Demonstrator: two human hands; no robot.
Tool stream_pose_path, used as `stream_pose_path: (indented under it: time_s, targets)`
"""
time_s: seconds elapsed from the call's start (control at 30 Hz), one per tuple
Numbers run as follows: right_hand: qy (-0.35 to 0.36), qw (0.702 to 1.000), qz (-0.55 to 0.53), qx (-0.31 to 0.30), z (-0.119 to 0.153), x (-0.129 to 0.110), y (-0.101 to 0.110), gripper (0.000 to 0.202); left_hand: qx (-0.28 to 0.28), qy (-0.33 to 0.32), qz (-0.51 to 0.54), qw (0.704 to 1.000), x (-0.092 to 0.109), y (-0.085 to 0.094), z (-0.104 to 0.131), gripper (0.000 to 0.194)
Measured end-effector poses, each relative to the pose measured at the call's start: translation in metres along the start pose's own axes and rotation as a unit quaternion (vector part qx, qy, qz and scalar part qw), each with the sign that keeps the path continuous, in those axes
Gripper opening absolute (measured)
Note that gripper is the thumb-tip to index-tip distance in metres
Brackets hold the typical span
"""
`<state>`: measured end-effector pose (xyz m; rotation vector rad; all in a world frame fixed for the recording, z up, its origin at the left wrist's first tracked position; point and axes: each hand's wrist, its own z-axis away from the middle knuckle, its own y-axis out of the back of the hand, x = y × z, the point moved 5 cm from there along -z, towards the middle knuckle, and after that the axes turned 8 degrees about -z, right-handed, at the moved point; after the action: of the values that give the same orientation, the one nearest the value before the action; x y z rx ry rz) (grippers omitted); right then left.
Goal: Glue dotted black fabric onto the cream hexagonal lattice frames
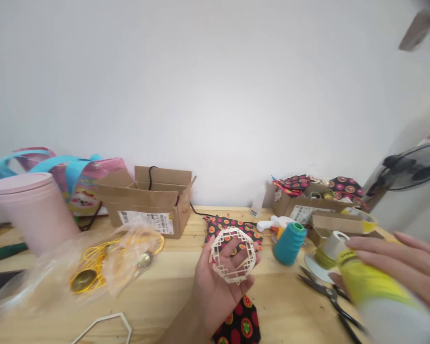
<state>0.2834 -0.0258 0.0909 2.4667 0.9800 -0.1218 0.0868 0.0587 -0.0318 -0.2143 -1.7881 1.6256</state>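
Observation:
My left hand point(217, 298) is raised over the table, palm up. It holds a pale octagonal lattice frame point(233, 255) by its edges, with fingers showing through the openings. Patterned black, red and yellow fabric point(238, 327) lies below that wrist. At the right edge, my right hand point(401, 263) is wrapped around a white bottle with a yellow label point(383, 291), tilted and blurred by motion. Beside it stand a cone of yellow-green thread point(324, 258) and black-handled scissors point(331, 294). A teal thread cone point(290, 243) is between the hands.
A pale open-sided frame point(107, 322) lies front left. Behind it are yellow cord point(93, 258) in clear plastic, a pink canister point(36, 210) and an open cardboard box point(146, 205). A white glue gun point(274, 223), a fabric-filled box point(301, 205) and a fan point(419, 165) are right.

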Motion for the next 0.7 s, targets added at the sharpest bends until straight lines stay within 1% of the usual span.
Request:
stream_pose_path:
  time_s: [0.03, 0.07, 0.1, 0.13, 0.17, 0.23, 0.3, 0.37, 0.43, 0.53, 0.6, 0.7]
  targets:
    - [0.099, 0.989, 0.089, -0.065, 0.003, -0.002, 0.005, 0.027, 0.009, -0.002, -0.003, 1.000, 0.000, 0.001, 0.000, 0.036]
    - [0.156, 0.964, 0.176, -0.128, 0.005, 0.001, 0.008, 0.031, 0.019, -0.005, -0.003, 1.000, 0.000, 0.001, 0.001, 0.035]
    - [0.169, 0.936, 0.244, -0.190, 0.005, 0.010, 0.010, 0.035, 0.027, -0.007, -0.006, 1.000, 0.000, 0.001, 0.001, 0.034]
    - [0.171, 0.912, 0.295, -0.227, 0.004, 0.018, 0.012, 0.035, 0.034, -0.006, -0.011, 0.999, 0.000, 0.001, 0.000, 0.033]
    - [0.155, 0.891, 0.331, -0.268, 0.002, 0.028, 0.012, 0.034, 0.039, -0.006, -0.017, 0.999, -0.001, 0.001, 0.000, 0.032]
    - [0.132, 0.852, 0.376, -0.339, -0.001, 0.046, 0.008, 0.030, 0.050, -0.003, -0.033, 0.998, -0.002, 0.001, 0.000, 0.032]
    - [0.127, 0.816, 0.406, -0.391, -0.002, 0.059, -0.001, 0.024, 0.061, 0.000, -0.046, 0.997, -0.002, 0.003, 0.000, 0.034]
    - [0.125, 0.789, 0.428, -0.422, 0.000, 0.069, -0.008, 0.018, 0.071, -0.007, -0.058, 0.996, -0.001, 0.005, 0.001, 0.035]
    - [0.115, 0.773, 0.443, -0.439, 0.002, 0.077, -0.012, 0.017, 0.081, -0.022, -0.068, 0.994, 0.001, 0.006, 0.002, 0.034]
    - [0.090, 0.760, 0.464, -0.447, 0.005, 0.094, -0.012, 0.018, 0.092, -0.036, -0.073, 0.992, 0.004, 0.007, 0.003, 0.034]
    - [0.078, 0.750, 0.475, -0.454, 0.007, 0.108, -0.014, 0.019, 0.094, -0.028, -0.069, 0.993, 0.002, 0.006, 0.002, 0.033]
    - [0.075, 0.741, 0.477, -0.466, 0.010, 0.126, -0.022, 0.020, 0.095, -0.012, -0.062, 0.994, -0.001, 0.006, 0.001, 0.031]
